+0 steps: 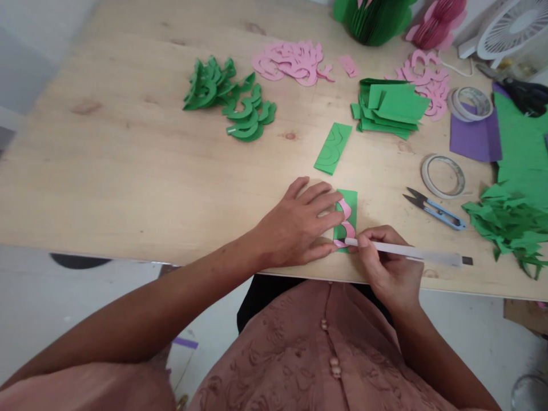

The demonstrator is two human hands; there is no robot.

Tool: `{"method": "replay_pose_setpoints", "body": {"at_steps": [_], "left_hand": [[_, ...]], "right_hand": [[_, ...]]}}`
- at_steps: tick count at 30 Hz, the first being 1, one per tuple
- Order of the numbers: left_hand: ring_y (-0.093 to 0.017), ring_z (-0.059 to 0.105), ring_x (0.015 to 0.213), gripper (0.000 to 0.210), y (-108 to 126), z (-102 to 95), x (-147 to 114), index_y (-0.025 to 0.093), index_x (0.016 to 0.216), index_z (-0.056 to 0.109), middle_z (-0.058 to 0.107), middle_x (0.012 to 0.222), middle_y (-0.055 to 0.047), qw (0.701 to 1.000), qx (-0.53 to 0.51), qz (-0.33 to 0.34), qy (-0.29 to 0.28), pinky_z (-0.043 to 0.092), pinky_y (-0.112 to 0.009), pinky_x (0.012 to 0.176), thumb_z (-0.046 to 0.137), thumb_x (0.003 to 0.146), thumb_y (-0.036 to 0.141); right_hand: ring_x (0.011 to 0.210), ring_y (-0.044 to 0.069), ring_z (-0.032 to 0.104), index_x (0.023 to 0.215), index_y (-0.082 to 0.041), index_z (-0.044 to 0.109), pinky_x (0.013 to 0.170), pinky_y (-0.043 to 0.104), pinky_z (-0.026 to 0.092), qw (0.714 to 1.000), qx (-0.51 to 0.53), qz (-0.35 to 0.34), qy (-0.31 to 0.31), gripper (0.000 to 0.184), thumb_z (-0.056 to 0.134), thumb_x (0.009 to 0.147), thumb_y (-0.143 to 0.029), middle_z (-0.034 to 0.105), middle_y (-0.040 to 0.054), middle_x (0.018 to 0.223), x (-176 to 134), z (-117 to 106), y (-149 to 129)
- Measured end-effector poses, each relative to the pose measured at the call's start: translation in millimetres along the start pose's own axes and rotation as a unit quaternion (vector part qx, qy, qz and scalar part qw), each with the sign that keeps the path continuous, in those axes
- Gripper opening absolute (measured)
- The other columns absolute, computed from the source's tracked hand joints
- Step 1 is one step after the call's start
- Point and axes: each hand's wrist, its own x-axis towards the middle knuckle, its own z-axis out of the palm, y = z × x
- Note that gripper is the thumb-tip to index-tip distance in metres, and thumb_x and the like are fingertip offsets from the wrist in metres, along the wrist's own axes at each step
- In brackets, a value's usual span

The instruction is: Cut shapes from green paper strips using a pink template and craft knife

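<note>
With fingers spread, my left hand (299, 225) lies flat on the table near its front edge. Its fingertips press a curvy pink paper shape (348, 228) down on a green paper strip (351, 200). My right hand (391, 268) is closed around a white pen (398, 249), whose tip touches or nearly touches the lower part of the pink shape. Just beyond lies another green strip (333, 148) with wavy lines drawn on it. Part of the pink shape is hidden under my left fingers.
Blue-handled thread snips (440, 214), a tape roll (443, 176) and green scraps (509, 220) lie to the right. Farther back are stacked green paper pieces (391, 108), green cutouts (248, 117), pink cutouts (295, 60), purple paper (475, 137) and a white fan (514, 28).
</note>
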Motion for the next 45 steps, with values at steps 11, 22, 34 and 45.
{"method": "replay_pose_setpoints", "body": {"at_steps": [11,22,34,45], "left_hand": [[-0.033,0.038,0.135,0.040,-0.1,0.7,-0.1,0.020,0.123,0.058,0.051,0.143,-0.010,1.000,0.001,0.000,0.002,0.025,-0.056,0.114,0.060,0.090,0.042],[-0.033,0.038,0.135,0.040,-0.2,0.0,0.0,0.020,0.123,0.057,0.052,0.143,-0.011,1.000,0.003,0.001,0.000,0.025,-0.056,0.114,0.059,0.090,0.043],[-0.033,0.038,0.136,0.040,-0.6,0.7,0.0,0.020,0.123,0.058,0.051,0.143,-0.011,1.000,0.001,0.000,-0.001,0.025,-0.056,0.114,0.058,0.091,0.044],[-0.032,0.037,0.136,0.040,-0.3,1.3,-0.3,0.021,0.124,0.058,0.051,0.144,-0.010,1.000,-0.001,-0.004,0.000,0.024,-0.056,0.114,0.058,0.091,0.044]], "right_hand": [[0.054,0.012,0.056,0.077,-0.022,0.063,0.049,0.024,0.043,1.000,-0.021,-0.014,-0.006,0.019,0.059,0.092,-0.033,0.066,-0.0010,0.065,-0.1,-1.1,0.7],[0.051,0.011,0.053,0.075,-0.021,0.062,0.046,0.023,0.039,0.999,-0.029,-0.016,-0.003,0.018,0.060,0.091,-0.030,0.064,-0.0015,0.063,0.8,-2.7,0.3],[0.051,0.009,0.051,0.074,-0.021,0.061,0.046,0.020,0.038,1.000,-0.018,-0.005,0.020,0.016,0.061,0.089,-0.026,0.061,-0.0045,0.061,1.8,-2.1,-1.1],[0.048,0.008,0.048,0.073,-0.020,0.060,0.042,0.020,0.033,0.999,-0.036,-0.026,0.012,0.017,0.061,0.089,-0.025,0.060,-0.0047,0.058,3.9,-6.2,1.4]]}}
